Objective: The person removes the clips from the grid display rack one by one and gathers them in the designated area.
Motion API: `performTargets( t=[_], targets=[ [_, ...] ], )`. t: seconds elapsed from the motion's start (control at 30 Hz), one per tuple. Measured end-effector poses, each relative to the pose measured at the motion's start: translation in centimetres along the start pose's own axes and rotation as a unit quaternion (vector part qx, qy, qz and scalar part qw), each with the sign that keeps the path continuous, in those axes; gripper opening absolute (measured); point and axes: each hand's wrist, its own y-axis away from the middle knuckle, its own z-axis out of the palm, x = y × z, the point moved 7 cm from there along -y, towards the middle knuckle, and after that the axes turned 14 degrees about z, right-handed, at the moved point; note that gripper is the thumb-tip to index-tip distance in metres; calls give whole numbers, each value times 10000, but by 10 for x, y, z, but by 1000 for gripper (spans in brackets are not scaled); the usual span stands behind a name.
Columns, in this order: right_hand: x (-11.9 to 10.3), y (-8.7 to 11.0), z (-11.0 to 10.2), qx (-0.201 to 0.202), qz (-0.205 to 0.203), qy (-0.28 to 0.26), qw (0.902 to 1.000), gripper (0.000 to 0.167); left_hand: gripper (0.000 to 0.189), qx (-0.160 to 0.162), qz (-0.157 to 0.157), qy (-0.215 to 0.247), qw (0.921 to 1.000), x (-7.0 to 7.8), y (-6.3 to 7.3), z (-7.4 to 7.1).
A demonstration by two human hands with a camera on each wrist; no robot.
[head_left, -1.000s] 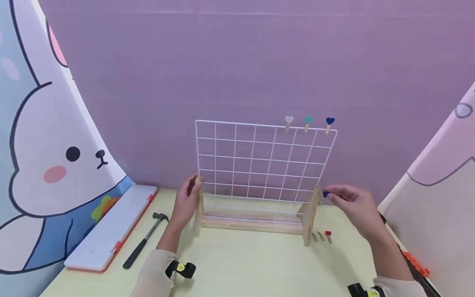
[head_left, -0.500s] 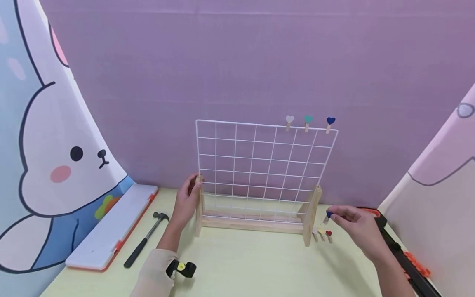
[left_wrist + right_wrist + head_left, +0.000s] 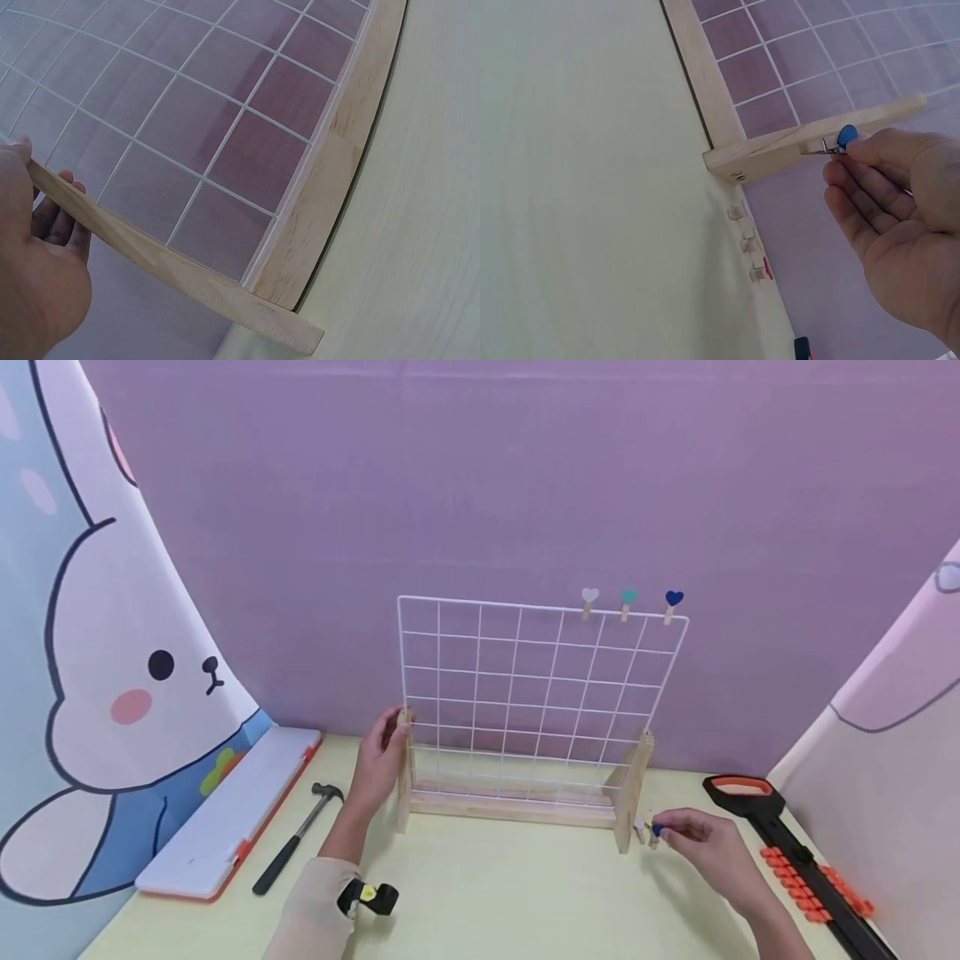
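Observation:
A white wire grid [image 3: 525,693] stands upright in a wooden base [image 3: 510,810]. My left hand [image 3: 377,764] grips the base's left side piece [image 3: 172,270], thumb on one face and fingers behind. Three heart clothespins, white [image 3: 590,597], teal [image 3: 628,597] and dark blue [image 3: 674,599], are clipped along the top wire at the right. Low beside the base's right side piece [image 3: 634,785], my right hand [image 3: 712,852] pinches a blue heart clothespin [image 3: 846,136] between thumb and index finger. Several small clothespins [image 3: 748,244] lie on the table there, partly hidden by the hand in the head view.
A claw hammer [image 3: 300,839] and a long white case [image 3: 232,814] with orange edging lie at the left. Along the right side lies a black and orange long-handled object [image 3: 795,852]. A purple cloth [image 3: 487,485] hangs behind the grid.
My right hand has moved down from the top of the right side piece to the clothespins on the table, still pinching the blue clothespin. My left hand has stayed on the base.

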Motion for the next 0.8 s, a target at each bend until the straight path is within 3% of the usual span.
performTargets(
  t=[0.33,0.8],
  targets=[
    [20,-1,9,-388,398,201,9983,23,47,-3,-75,139,9999,1,-1,1],
    [36,-8,19,-465,399,597,9963,19,48,-27,-126,157,9998,0,0,1]
  ],
)
